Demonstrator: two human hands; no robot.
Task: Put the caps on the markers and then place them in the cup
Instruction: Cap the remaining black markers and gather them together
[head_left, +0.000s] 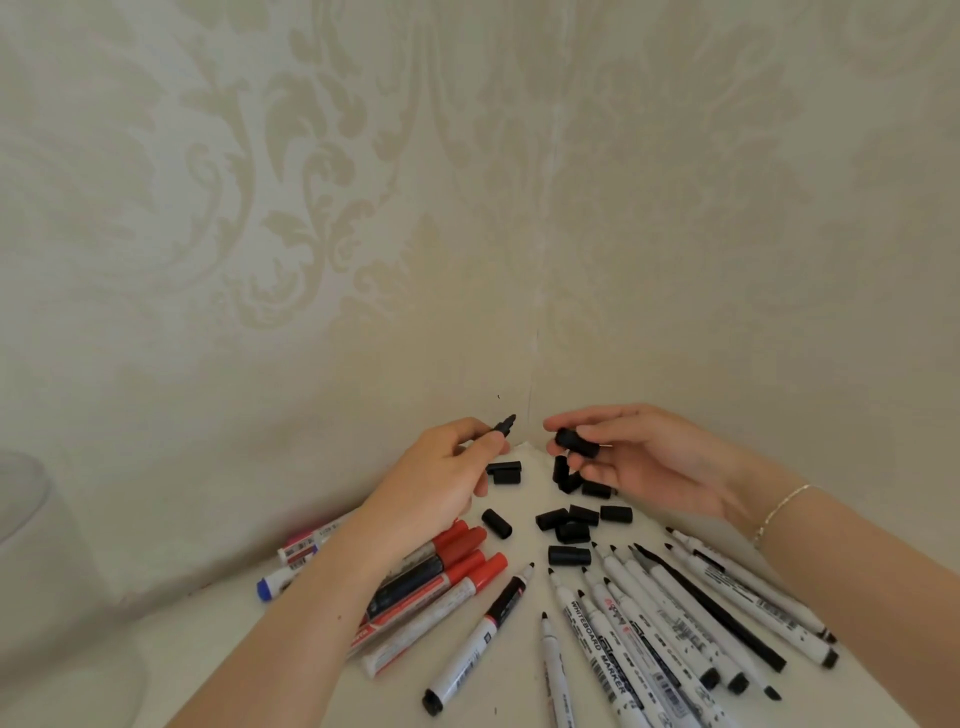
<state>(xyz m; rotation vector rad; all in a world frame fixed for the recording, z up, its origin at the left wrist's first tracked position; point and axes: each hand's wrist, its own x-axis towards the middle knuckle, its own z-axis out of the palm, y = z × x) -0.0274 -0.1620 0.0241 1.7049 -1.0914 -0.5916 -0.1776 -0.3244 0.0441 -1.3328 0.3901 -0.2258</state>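
My left hand (441, 478) grips an uncapped black marker (504, 426), its tip pointing up and to the right. Facing it, my right hand (639, 462) pinches a black cap (576, 442) between thumb and fingers, a short gap from the marker's tip. Several loose black caps (569, 522) lie on the white table (218, 654) below the hands. Several uncapped white markers (670, 623) fan out at the lower right. A clear cup (23, 499) shows at the far left edge, blurred.
Red-capped markers (447, 577) lie under my left forearm, with a blue-capped one (275, 584) and a pink one (304, 540) beyond. Patterned walls meet in a corner (530, 364) right behind the hands. A thin bracelet (779, 506) is on my right wrist.
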